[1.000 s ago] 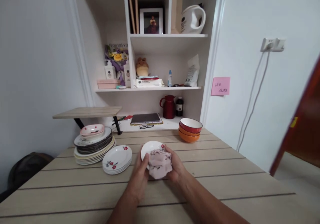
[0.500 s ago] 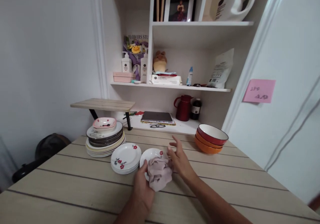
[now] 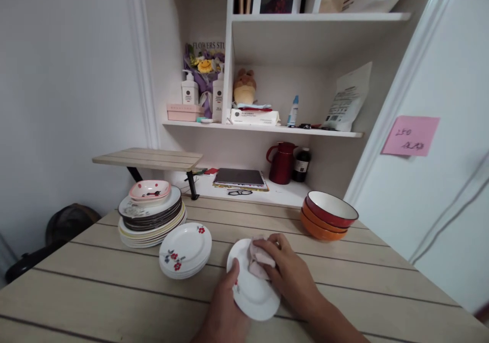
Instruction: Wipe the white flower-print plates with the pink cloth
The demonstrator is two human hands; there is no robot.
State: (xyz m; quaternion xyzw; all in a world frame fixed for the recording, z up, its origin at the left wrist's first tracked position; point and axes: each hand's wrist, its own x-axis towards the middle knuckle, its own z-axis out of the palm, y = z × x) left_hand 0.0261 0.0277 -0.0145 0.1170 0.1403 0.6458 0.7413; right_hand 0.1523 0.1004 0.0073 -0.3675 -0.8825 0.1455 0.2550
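My left hand (image 3: 227, 302) grips the near-left rim of a small white plate (image 3: 254, 297) with red flowers, its thumb over the top. The plate is tilted above the table. My right hand (image 3: 284, 266) is closed on a pale pink cloth (image 3: 260, 259), which presses against the plate's upper right part. To the left sits a short stack of matching flowered plates (image 3: 187, 248). Part of the plate's pattern is covered by my thumb and the cloth.
A taller stack of plates (image 3: 153, 226) with a pink dish (image 3: 150, 190) on top stands at the left, beside a raised wooden shelf (image 3: 148, 158). Orange and red bowls (image 3: 328, 215) are nested at the right. Behind are glasses (image 3: 240, 192), a laptop (image 3: 240, 176) and a red jug (image 3: 281, 163).
My right hand, open before, has taken the cloth and now presses it on the plate. My left hand has shifted from holding cloth and plate to gripping the plate, now tilted and nearer me.
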